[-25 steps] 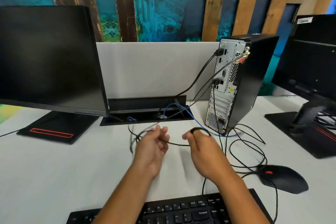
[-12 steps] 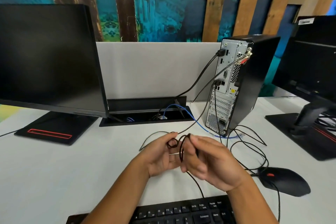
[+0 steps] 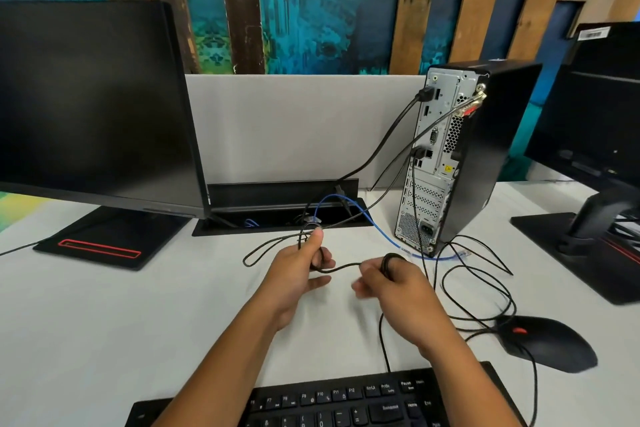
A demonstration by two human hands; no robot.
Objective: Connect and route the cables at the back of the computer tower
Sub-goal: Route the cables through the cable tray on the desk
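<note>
The black computer tower (image 3: 491, 149) stands at the right with its silver back panel facing me and several cables plugged in. A thin black cable (image 3: 343, 267) stretches between my hands over the white desk. My left hand (image 3: 298, 270) grips coiled loops of it, thumb up. My right hand (image 3: 391, 281) holds another loop of the same cable round its fingers. A blue network cable (image 3: 381, 232) runs from the desk's cable tray (image 3: 277, 204) to the tower's foot, its plug lying loose on the desk.
A large monitor (image 3: 97, 107) stands at the left, a second monitor (image 3: 595, 107) at the right edge. A black mouse (image 3: 547, 343) lies right of my arm amid slack cable loops, and a keyboard (image 3: 346, 402) is at the front. A grey partition (image 3: 294, 128) backs the desk.
My hands were apart, came together in front of me, and have now drawn apart again with the black cable stretched between them.
</note>
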